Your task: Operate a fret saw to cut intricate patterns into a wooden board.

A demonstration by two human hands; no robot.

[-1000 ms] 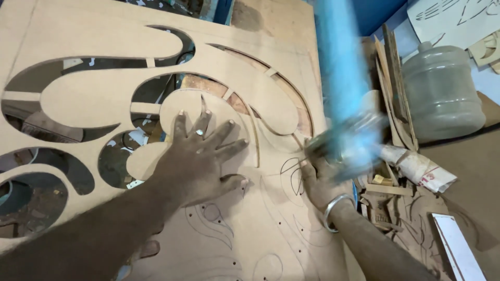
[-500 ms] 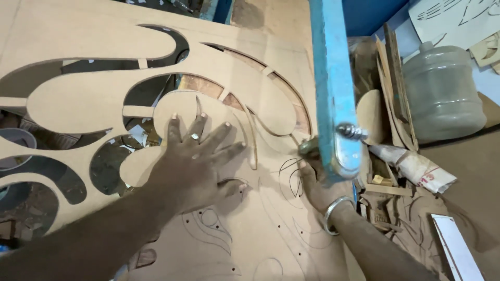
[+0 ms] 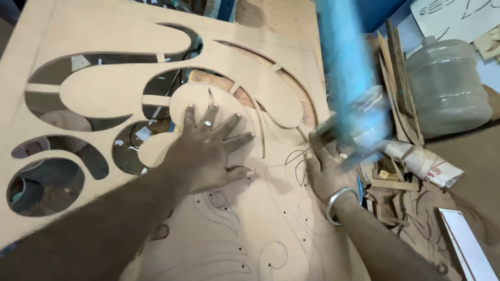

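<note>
A broad sheet of tan fibreboard (image 3: 271, 229) fills the worktop, smooth and dusty, with curling, flame-like openings sawn through its upper left part and thin pencilled scrolls and small drilled holes across its lower middle. Beyond the board's right edge lie thin wooden offcuts (image 3: 396, 67), a roll of paper (image 3: 424, 164), a cloudy plastic water jug (image 3: 448, 86) near the worktop's upper right corner, and a white strip (image 3: 469, 244) toward the lower right corner.

Half a second ago the blue saw frame (image 3: 349, 83) stood sharp and upright by the board's right edge; now it is smeared by motion blur and tilted, its lower end lying across the right hand. The left hand has hardly shifted.

The left hand (image 3: 208, 151) lies flat on the board near its middle, fingers spread wide, palm down, holding nothing, a ring on one finger. The right hand (image 3: 325, 166), with a metal bangle (image 3: 341, 200) at the wrist, rests at the board's right edge beside a pencilled leaf shape; its fingers reach up under the blurred frame, and whether they grip anything cannot be told.
</note>
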